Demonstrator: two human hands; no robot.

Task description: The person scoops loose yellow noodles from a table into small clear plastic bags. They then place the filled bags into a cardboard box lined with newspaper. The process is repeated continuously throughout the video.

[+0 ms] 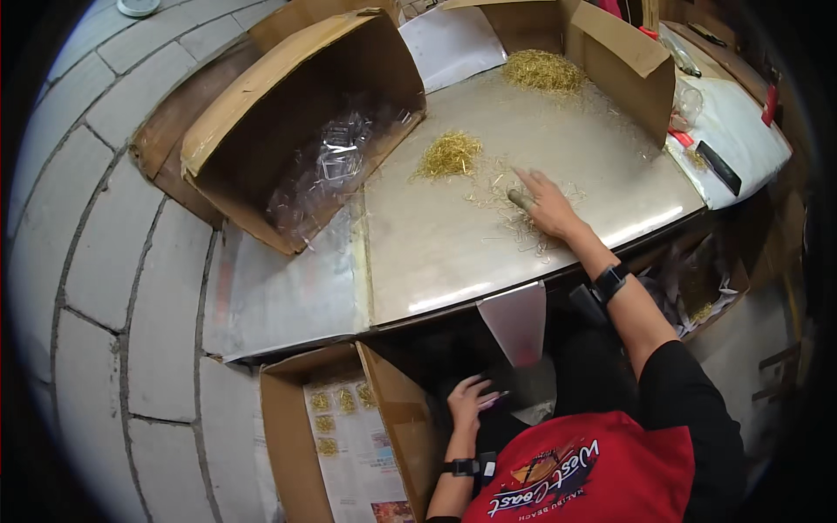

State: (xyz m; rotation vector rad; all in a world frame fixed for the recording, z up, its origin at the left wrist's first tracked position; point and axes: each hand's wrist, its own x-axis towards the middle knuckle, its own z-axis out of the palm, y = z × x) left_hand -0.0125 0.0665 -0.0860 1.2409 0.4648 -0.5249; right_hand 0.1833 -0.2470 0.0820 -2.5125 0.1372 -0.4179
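Observation:
On the metal tabletop (436,270), my right hand (547,207) lies open, palm down, fingers stretched out and a dark finger cover on one digit. Under and around it are scattered thin gold wire pieces (501,196) that look like paper clips. A small gold heap (450,155) sits just left of this hand. Below the table edge, near my lap, my left hand (469,401) has curled fingers with a small purplish thing at their tips, too small to name. A tapered metal chute (514,318) hangs from the table edge between my hands.
A tipped cardboard box (296,70) holds clear plastic boxes (344,144) at the left. A larger gold heap (545,71) lies at the back by cardboard walls (623,74). Low left, an open carton (397,418) contains several filled packs (325,423). A black tool (718,167) lies far right.

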